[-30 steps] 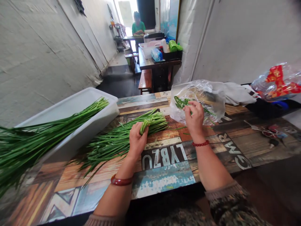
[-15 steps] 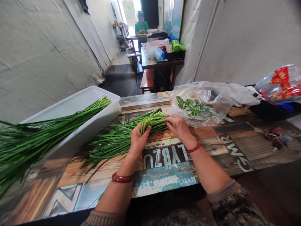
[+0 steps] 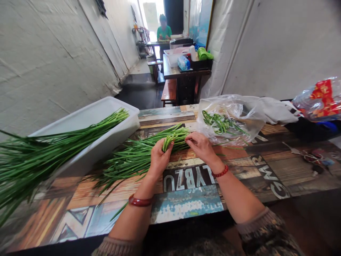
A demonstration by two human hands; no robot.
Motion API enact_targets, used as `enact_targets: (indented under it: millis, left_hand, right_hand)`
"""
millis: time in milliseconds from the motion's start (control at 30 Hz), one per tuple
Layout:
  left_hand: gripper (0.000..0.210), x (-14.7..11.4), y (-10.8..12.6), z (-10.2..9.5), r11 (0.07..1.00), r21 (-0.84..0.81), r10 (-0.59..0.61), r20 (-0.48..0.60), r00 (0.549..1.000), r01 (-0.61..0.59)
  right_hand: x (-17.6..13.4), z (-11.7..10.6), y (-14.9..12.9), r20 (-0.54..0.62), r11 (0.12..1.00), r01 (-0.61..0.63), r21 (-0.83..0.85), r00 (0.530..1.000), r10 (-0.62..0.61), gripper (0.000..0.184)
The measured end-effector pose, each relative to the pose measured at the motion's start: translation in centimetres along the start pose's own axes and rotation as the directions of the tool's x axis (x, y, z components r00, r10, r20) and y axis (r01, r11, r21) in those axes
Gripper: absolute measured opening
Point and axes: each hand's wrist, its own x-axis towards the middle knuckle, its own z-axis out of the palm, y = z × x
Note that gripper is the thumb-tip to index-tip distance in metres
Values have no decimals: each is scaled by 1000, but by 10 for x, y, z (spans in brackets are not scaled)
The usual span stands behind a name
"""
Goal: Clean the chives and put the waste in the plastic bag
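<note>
My left hand is closed round a small bunch of garlic chives, their pale cut ends poking up past the thumb. Beneath and beyond it, a loose pile of garlic chives lies across the table, leaves to the left and pale ends to the right. My right hand has its fingertips pinched together at those pale ends; what sits between them is mostly hidden. Just beyond the right hand, an opened clear plastic bag holds green trimmings.
At the left, a white plastic tub holds a large bundle of garlic chives hanging over its edge. Scissors and a bag with red print lie right. Behind stand another table, a bench and a seated person.
The view has shifted slightly, so everything sits a little further right. Both hands keep nearly the same pose, the right fingertips still at the pile's pale ends.
</note>
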Motion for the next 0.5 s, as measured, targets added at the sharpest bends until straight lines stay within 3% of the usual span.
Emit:
enact_targets:
  millis: [100,267,500]
  left_hand:
    - [25,0,-2,1,1000,-13,8,49,999,-8]
    - [23,0,-8,4,1000,-4,25,145,989,-25]
    - [18,0,-12,5,1000,-14,26,175,984,-23]
  right_hand:
    - [0,4,-9,-11,994,-11,110,1000,12,15]
    - [0,9,-16,19,951,-141,276,990,142,16]
    - [-1,12,-14,-6,917,-224,330,971,240,20]
